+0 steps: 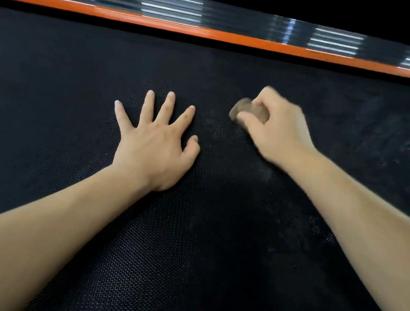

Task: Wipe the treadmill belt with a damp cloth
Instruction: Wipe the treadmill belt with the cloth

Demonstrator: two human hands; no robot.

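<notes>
The black textured treadmill belt (190,241) fills most of the head view. My left hand (155,143) lies flat on it, fingers straight and spread. To its right, my right hand (274,129) grips a small bunched brownish cloth (247,110) and holds it against the belt. The right hand and cloth are motion-blurred. Only a small wad of cloth shows between the thumb and fingers. Pale smears and damp-looking patches (388,138) mark the belt on the right.
An orange stripe (210,34) borders the belt's far edge. Behind it runs a dark ribbed side rail (170,8) with bright reflections. Beyond the rail all is dark.
</notes>
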